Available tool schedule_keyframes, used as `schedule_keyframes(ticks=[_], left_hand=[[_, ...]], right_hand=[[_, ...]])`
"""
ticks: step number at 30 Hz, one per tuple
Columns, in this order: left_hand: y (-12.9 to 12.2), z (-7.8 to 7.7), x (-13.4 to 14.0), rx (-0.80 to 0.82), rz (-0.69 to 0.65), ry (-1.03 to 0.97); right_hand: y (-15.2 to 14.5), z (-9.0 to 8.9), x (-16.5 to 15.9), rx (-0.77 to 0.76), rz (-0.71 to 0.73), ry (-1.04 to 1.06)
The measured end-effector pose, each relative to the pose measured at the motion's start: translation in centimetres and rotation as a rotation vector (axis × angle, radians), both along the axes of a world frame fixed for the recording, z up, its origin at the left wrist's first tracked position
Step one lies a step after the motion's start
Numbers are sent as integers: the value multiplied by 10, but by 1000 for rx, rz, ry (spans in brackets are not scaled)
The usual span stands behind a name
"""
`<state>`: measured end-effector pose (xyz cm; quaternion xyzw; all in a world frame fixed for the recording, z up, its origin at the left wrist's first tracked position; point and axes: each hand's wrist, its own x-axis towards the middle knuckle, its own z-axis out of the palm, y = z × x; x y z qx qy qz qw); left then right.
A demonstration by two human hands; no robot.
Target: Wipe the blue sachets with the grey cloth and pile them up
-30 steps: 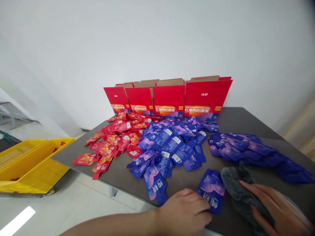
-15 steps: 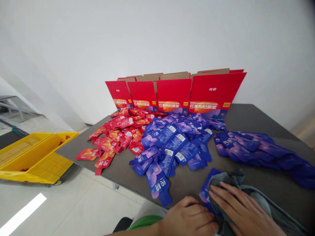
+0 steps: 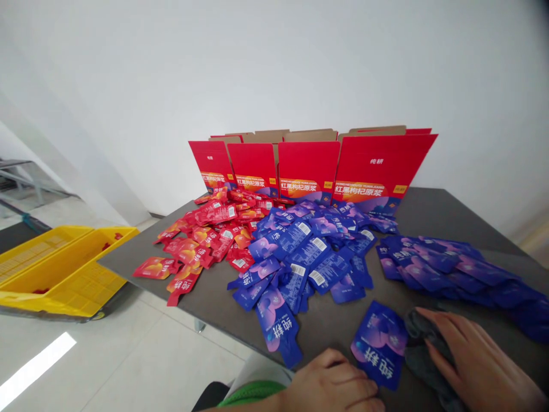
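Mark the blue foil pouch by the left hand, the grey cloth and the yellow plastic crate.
Blue foil pouch [image 3: 380,343]: head view, printed front.
Grey cloth [image 3: 422,352]: head view, bare fold beside the fingers.
Yellow plastic crate [image 3: 81,260]: head view, inner wall.

boxes: 4 | crates: 2 | cloth: 1 | hands: 2

Grey cloth mostly hidden under right hand, both edge-cropped.

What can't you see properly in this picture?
- Right hand: its wrist is cut off by the bottom edge of the head view.
- Grey cloth: mostly hidden under that hand.
- Left hand: fingertips touch the blue pouch; the arm is cut off below.
- White labels on the blue pile: print too small to read.
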<state>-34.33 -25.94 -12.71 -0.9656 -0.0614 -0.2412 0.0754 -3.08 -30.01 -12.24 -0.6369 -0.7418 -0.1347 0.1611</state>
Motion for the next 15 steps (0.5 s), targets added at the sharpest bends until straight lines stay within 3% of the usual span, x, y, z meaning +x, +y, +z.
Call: schedule_keyframes(ticks=[4,8,11,15], left_hand=[[1,1,1,1,13,-12],[0,-1,2,-15,16,-30],[-2,-4,2,-44,7,-25],[-2,-4,2,-40,3,21]], right_hand=[[1,19,-13,57,50,-38],[1,40,-57,211,337,-181],[3,46,-84,278,467,-195],[12,40,-87,211,400,-160]])
